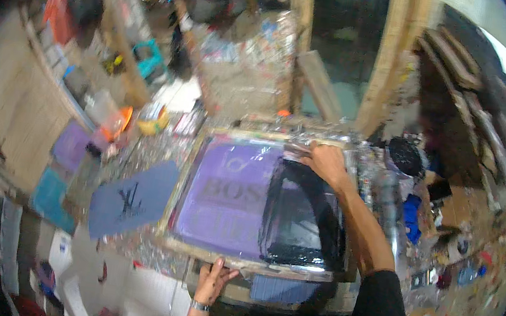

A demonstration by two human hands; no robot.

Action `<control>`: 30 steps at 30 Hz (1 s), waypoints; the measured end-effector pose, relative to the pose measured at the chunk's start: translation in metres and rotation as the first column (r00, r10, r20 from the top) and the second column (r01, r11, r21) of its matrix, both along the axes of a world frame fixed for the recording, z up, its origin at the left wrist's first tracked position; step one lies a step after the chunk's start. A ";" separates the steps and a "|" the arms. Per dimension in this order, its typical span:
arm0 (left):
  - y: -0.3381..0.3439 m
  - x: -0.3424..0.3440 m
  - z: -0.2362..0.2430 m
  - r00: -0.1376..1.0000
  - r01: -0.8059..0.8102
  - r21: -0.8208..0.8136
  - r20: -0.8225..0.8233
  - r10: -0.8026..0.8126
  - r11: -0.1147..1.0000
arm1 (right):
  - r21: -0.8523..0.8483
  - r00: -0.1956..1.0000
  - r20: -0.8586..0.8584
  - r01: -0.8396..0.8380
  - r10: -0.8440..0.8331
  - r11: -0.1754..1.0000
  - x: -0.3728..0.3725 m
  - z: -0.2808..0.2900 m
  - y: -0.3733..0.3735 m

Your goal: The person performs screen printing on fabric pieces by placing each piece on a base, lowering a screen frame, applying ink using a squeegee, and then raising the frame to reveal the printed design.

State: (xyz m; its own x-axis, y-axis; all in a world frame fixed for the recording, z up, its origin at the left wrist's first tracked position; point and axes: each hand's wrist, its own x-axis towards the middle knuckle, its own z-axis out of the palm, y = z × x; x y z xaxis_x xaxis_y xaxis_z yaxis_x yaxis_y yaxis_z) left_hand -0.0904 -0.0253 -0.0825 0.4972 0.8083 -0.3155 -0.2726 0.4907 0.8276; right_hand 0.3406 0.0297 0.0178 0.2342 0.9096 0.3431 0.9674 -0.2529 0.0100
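Note:
A screen-printing frame (240, 261) lies on the worktable in front of me. Its purple mesh (220, 217) carries faint lettering and shapes. Wet black ink (298, 223) covers the right part of the mesh, with a dark shadow across it. At the far right corner, my right hand (327, 164) is closed round a short, blurred bar that looks like a squeegee (295, 152), just above the ink. My left hand (212, 284), with a metal watch band on its wrist, pinches the frame's near edge; some of its fingertips are hidden.
A blue-grey printed sheet (131, 200) lies left of the frame. Behind it stand a yellow tub (152, 122) and orange and clear containers. An ink-blackened bucket (405, 154) is at the right, near leaning boards (463, 89). A blue ribbed piece (287, 290) shows below the frame.

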 end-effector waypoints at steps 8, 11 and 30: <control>-0.001 -0.002 -0.012 0.993 0.044 -0.110 0.109 -0.032 0.993 | -0.008 0.992 0.105 -0.064 0.064 0.998 -0.148 -0.038 -0.159; 0.005 -0.005 -0.030 0.994 0.072 -0.141 0.094 -0.060 0.987 | -0.097 0.996 -0.002 -0.093 0.094 0.991 -0.177 -0.031 -0.200; 0.136 0.214 0.093 0.764 0.570 0.816 -0.483 0.429 -0.097 | 0.412 0.979 0.106 0.115 -0.173 0.904 -0.066 0.255 -0.062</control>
